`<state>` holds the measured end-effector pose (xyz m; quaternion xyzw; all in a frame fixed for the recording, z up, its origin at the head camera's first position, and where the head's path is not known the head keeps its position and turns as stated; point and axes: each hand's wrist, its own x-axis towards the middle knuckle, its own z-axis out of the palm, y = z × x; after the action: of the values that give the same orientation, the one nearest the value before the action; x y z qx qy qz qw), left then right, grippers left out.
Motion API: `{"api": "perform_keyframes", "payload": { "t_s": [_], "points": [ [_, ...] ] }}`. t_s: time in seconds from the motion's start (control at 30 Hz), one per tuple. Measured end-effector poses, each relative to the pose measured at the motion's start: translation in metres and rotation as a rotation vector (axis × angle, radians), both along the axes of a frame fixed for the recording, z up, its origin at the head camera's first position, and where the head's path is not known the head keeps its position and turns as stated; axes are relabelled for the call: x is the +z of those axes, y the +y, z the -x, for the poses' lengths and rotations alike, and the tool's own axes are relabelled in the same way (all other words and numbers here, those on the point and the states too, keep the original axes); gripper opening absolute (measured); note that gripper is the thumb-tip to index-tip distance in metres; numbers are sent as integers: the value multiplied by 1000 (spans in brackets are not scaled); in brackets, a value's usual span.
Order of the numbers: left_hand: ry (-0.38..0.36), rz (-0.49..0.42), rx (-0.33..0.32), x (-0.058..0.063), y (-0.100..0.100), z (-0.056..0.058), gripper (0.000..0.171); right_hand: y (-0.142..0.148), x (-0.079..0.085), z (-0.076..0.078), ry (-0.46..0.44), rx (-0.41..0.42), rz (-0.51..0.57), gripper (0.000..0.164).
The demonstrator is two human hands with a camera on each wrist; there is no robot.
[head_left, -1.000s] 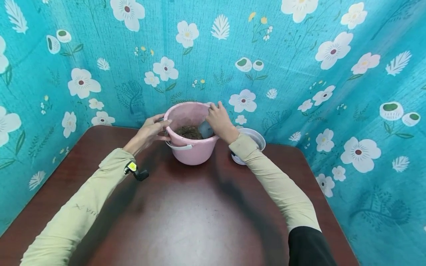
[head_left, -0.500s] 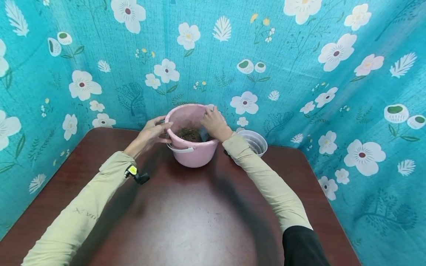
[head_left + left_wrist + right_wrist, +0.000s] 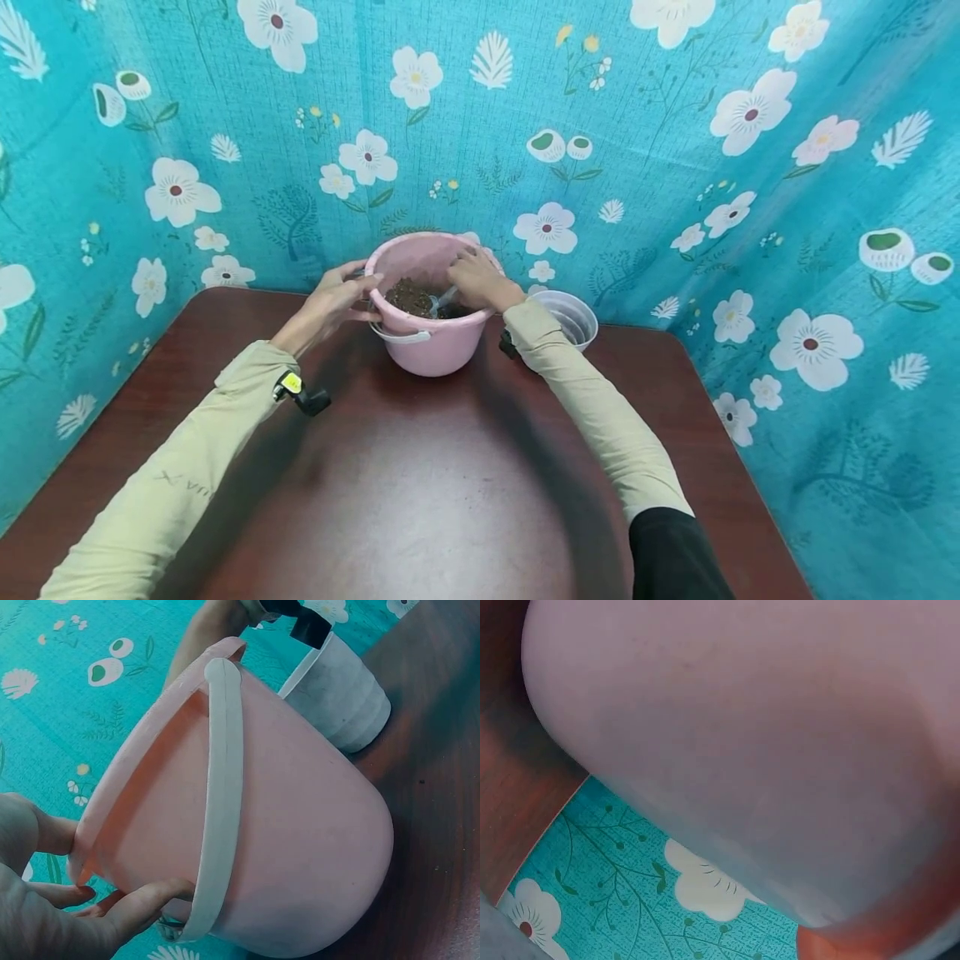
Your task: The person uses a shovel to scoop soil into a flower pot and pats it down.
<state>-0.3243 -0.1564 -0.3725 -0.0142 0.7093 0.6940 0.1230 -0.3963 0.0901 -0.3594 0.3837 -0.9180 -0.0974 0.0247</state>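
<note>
A pink bucket (image 3: 435, 354) with a white handle (image 3: 405, 337) stands upright at the back of the table, dark crumbly soil (image 3: 408, 296) inside. My left hand (image 3: 330, 304) grips its left rim, thumb over the edge and fingers outside; in the left wrist view the fingertips reach the handle (image 3: 223, 787). Inside the right rim, my right hand (image 3: 480, 279) holds a translucent grey-blue scoop (image 3: 442, 302), its lower end in the soil. The right wrist view is filled by the bucket's outer wall (image 3: 727, 735), and the hand's work is hidden there.
A white ridged plastic pot (image 3: 576, 315) stands right of the bucket, partly behind my right forearm; it shows in the left wrist view as well. A turquoise flowered curtain (image 3: 450, 108) hangs close behind the dark red-brown table (image 3: 420, 500).
My right hand has moved left and down into the bucket, and the scoop has tilted and shifted leftward in the soil. My left hand keeps its grip on the rim.
</note>
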Motion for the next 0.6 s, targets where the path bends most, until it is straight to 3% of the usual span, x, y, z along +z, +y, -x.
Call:
{"api": "perform_keyframes", "payload": {
  "t_s": [0.1,0.33,0.5,0.6],
  "points": [
    [1,-2,-5,-1,0,0,69,-1,-2,-1,-10,3,-17,17],
    [-13,-9,-10,-2,1,-1,69,-7,-5,-2,60,79,-101,26],
    [-6,-6,-6,-2,1,0,70,-8,-4,-2,62,100,-63,34],
    [-5,3,-18,-1,0,-1,72,-6,-2,-1,93,112,-49,30]
  ]
}}
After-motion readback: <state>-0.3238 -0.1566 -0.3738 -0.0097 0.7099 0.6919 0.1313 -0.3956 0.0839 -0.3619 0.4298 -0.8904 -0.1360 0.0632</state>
